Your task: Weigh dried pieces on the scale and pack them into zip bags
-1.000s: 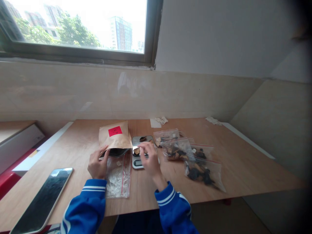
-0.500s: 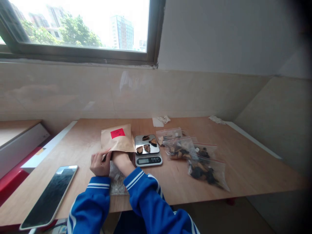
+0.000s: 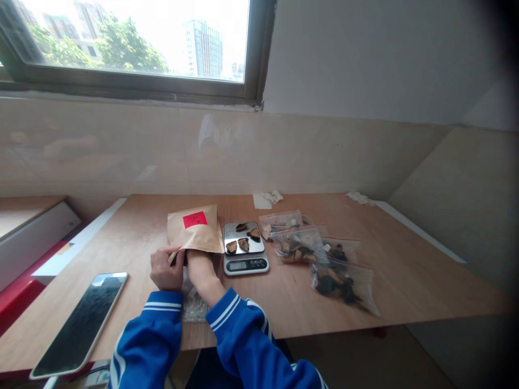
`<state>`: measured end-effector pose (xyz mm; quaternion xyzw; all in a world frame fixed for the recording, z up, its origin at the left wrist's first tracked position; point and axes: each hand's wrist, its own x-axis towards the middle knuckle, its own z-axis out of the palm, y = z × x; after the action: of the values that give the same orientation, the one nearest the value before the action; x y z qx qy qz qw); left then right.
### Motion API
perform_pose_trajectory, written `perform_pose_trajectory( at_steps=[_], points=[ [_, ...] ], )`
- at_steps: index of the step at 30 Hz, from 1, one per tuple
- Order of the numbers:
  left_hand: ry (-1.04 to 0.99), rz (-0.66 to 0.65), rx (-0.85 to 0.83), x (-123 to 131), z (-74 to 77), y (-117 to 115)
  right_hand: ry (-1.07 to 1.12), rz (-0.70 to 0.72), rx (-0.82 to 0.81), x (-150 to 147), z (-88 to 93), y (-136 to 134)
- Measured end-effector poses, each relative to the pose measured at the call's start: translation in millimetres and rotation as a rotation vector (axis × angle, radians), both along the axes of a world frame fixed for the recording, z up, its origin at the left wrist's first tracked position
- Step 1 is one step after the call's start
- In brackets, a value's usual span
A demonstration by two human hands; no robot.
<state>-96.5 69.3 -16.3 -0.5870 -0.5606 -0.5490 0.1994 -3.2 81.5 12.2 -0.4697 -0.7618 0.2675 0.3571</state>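
Note:
A brown paper bag [image 3: 194, 232] with a red label lies on the table, its mouth toward me. My left hand [image 3: 167, 269] grips the bag's left edge at the mouth, fingers closed on the paper. My right hand [image 3: 201, 270] reaches into the bag, and its fingers are hidden inside. Right of the bag stands a digital scale [image 3: 246, 265], with several dried brown pieces [image 3: 243, 244] on its metal plate. Clear plastic bags [image 3: 194, 303] lie beneath my wrists.
Several zip bags of dark dried pieces [image 3: 302, 249] lie right of the scale, the nearest one [image 3: 344, 286] close to the front edge. A phone [image 3: 83, 324] lies at the left. White paper [image 3: 262, 201] is at the back, below the window [image 3: 133, 43].
The camera view has shifted slightly. My right wrist is a little more upright at the bag's mouth, and my left hand still holds the bag's edge.

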Motion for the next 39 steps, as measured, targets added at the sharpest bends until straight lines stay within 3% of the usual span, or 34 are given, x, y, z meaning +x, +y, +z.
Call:
perform_pose_trajectory(
  at_steps=[5,11,21,26,31,36,39],
  points=[
    [0.048,-0.014,0.017,1,0.2,0,-0.299,-0.073,-0.064,7,6.0,-17],
    [0.062,0.005,0.021,2,1.8,0,-0.302,-0.104,0.051,20,9.9,-30],
    [0.070,-0.028,0.042,-1,1.7,1,-0.058,-0.158,0.354,44,-8.8,-44],
    [0.021,-0.029,0.000,-1,1.9,1,0.220,-0.185,0.421,69,-16.5,-64],
    [0.000,-0.016,0.003,-1,0.1,1,0.475,-0.258,0.378,115,-13.5,-81],
    [-0.012,-0.041,-0.019,-1,0.2,1,0.499,-0.510,0.327,172,-9.6,-53],
    [-0.003,-0.040,-0.013,-1,0.2,2,0.467,-0.543,0.294,191,-15.4,-24]
  ],
)
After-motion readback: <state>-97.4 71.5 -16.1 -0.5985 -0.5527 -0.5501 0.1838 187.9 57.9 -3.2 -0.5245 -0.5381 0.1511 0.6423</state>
